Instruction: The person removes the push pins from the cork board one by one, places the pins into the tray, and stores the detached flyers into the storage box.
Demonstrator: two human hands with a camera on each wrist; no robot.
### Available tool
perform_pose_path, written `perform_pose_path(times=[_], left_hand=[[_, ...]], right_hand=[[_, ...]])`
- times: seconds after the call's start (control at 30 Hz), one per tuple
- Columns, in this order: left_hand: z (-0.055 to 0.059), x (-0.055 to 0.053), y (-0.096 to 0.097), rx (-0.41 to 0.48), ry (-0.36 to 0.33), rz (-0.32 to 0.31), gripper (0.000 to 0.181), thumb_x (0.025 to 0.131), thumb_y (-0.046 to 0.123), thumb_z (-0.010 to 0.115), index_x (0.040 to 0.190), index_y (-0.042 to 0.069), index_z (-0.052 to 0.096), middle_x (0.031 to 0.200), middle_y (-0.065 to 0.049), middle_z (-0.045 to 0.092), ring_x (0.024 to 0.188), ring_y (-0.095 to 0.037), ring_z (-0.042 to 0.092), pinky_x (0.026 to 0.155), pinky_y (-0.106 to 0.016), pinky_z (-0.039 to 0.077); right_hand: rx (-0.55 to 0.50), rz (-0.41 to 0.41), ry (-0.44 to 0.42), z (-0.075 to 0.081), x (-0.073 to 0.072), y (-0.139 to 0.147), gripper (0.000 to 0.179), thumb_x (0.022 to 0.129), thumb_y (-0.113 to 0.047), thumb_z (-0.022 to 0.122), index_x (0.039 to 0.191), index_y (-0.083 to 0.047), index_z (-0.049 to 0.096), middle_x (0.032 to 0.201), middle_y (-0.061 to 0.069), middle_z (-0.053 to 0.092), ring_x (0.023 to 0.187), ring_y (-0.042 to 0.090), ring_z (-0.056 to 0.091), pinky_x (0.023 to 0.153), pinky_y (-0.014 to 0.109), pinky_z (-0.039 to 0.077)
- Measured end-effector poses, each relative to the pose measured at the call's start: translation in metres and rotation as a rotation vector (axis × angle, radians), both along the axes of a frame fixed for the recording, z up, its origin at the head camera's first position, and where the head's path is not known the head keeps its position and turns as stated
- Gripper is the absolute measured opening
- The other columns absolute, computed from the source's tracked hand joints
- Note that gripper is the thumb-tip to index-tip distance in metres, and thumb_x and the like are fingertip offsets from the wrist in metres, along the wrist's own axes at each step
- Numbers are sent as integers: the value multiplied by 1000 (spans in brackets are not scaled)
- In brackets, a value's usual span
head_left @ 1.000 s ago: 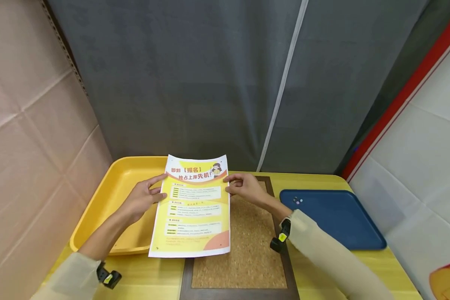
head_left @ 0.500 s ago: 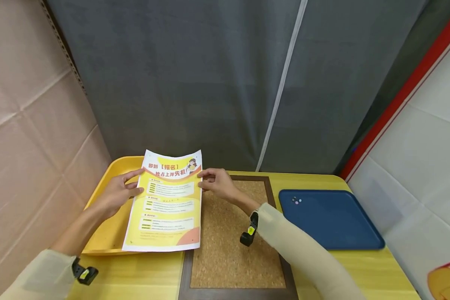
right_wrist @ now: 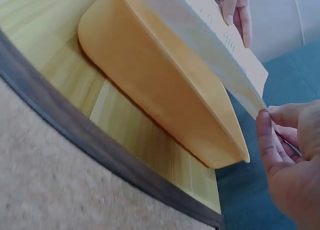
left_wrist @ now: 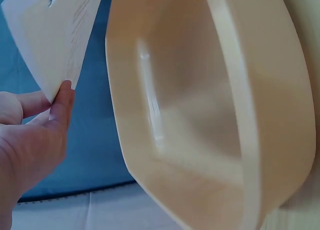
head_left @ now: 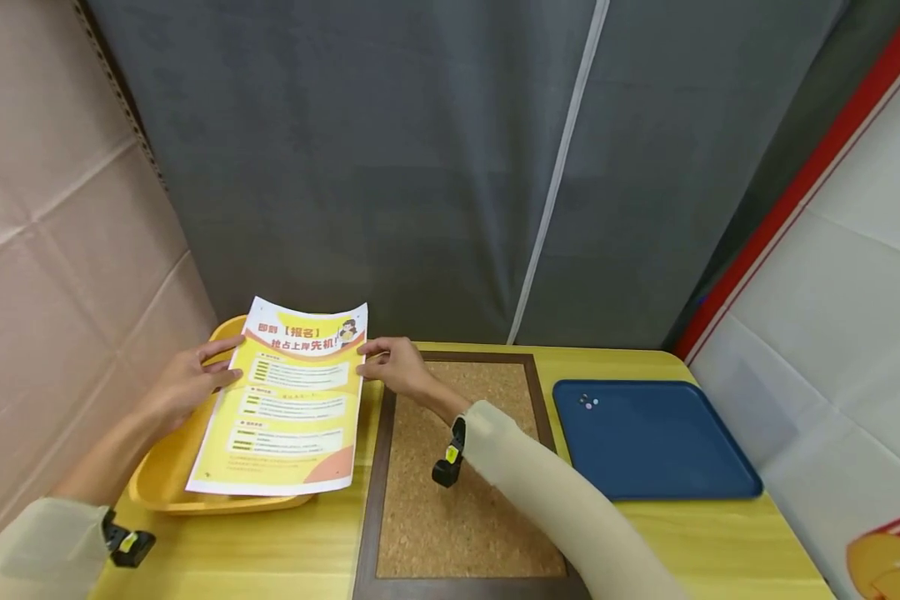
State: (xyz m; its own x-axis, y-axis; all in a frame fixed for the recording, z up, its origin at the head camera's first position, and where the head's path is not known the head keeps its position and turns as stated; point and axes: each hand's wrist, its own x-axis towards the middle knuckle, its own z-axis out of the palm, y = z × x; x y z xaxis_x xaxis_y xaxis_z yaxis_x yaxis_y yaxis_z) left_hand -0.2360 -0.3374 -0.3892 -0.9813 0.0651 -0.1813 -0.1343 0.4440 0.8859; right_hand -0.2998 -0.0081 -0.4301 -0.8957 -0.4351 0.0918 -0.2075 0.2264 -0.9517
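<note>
A printed yellow-and-white paper flyer (head_left: 292,396) is held up in front of and over the yellow plastic tub (head_left: 146,492), hiding much of it. My left hand (head_left: 187,379) pinches the flyer's left edge between thumb and fingers. On the opposite edge, my right hand (head_left: 399,367) pinches it at about the same height. The left wrist view shows the sheet (left_wrist: 55,35) beside the tub's opening, above the rim. In the right wrist view, thumb and fingers of the right hand (right_wrist: 295,155) meet on the paper's edge.
A cork board (head_left: 472,517) with a dark brown frame lies on the yellow table (head_left: 255,558), right of the tub. Farther right is a blue tray (head_left: 660,442) with several tiny round pieces (head_left: 588,402) in its corner. A grey curtain (head_left: 345,167) hangs behind.
Both hands have carried the flyer leftward, from partly over the cork board to over the tub. More of the board's left side now shows. Both hands keep their hold.
</note>
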Motion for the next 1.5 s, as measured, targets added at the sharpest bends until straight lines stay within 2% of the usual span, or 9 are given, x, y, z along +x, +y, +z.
perform_pose_path(times=[0.37,0.47,0.57,0.63,0.87,0.97,1.07,1.3,1.5], left_hand=[[-9,-3,-31,-85,72,43,65,109,10,57,166,-1,27,150,-44,44,90,-2,68,74,-27,62],[-10,-3,-37,-147,77,46,66,108,12,59,165,0,29,153,-44,42,112,-28,71,73,-22,60],[-13,-4,-41,-172,72,47,66,108,11,60,165,-1,29,156,-44,37,137,-54,51,73,-16,57],[-14,-5,-43,-173,62,48,67,108,10,60,166,-1,28,158,-44,32,145,-60,37,74,-14,56],[-19,-6,-46,-167,59,57,67,107,8,60,165,-2,27,156,-45,35,138,-56,47,74,-19,59],[-22,-7,-48,-175,68,51,67,106,7,61,164,-4,30,151,-46,42,117,-39,67,73,-23,61],[-25,-6,-49,-181,69,56,66,106,6,61,163,-5,31,145,-47,46,96,-22,71,72,-27,62],[-32,-7,-53,-227,67,59,66,105,5,61,162,-6,30,149,-49,40,132,-56,51,71,-16,56],[-37,-9,-56,-256,121,9,66,107,8,60,160,-13,28,155,-46,35,142,-62,38,77,-7,50]], right_hand=[[85,-27,2,-4,8,-36,31,96,-10,80,127,-8,76,118,6,75,100,12,72,77,23,59],[102,-62,18,-9,10,-45,31,95,-10,81,126,-9,76,114,6,77,97,10,72,73,21,58],[114,-77,49,-14,12,-52,33,96,-9,80,128,-7,75,113,7,77,95,9,73,72,20,58],[128,-76,74,-15,13,-55,34,96,-9,79,130,-6,74,114,8,77,94,8,73,72,19,58],[169,-67,149,-19,13,-65,35,98,-9,76,133,-4,72,117,6,75,95,7,71,74,17,56],[190,-70,161,-21,12,-68,36,98,-9,77,134,-4,72,119,6,75,94,4,70,72,15,55],[220,-72,178,-23,12,-71,37,99,-9,76,135,-5,71,122,7,76,96,4,71,72,14,54],[252,-80,209,-25,10,-69,41,99,-12,76,139,-5,69,129,7,74,96,5,72,69,13,54],[275,-44,281,-26,5,-62,35,100,-16,76,134,-6,73,129,10,73,93,5,70,63,13,52]])
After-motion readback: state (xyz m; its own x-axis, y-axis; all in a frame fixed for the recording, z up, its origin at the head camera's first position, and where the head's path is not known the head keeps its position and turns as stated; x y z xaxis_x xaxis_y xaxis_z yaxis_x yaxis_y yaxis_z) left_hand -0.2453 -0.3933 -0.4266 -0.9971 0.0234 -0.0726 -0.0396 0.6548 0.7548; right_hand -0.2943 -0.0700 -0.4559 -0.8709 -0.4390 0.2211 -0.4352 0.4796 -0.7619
